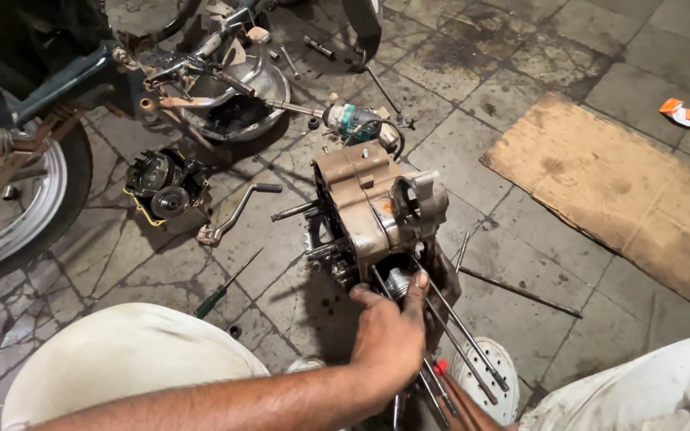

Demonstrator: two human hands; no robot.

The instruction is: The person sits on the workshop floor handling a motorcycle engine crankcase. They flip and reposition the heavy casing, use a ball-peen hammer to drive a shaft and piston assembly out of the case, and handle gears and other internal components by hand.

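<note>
Greasy engine case (pixel 373 209) under left hand (pixel 391 335), four long studs (pixel 461 335).

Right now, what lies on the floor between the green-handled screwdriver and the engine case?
In the head view, bare stone floor lies between the screwdriver and the engine case.

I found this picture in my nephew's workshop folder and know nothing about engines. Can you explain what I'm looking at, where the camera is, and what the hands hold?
The camera sits on a person's head and looks down past their knees at a tiled floor. Their left hand grips the lower end of a grimy motorcycle engine block, from which long metal rods stick out toward the camera. The right hand is mostly hidden under the left arm, so I cannot tell what it does. On the floor lie a green-handled screwdriver, a kick lever, a power tool, a metal bowl and a cardboard sheet. A wheel shows at left.
</note>
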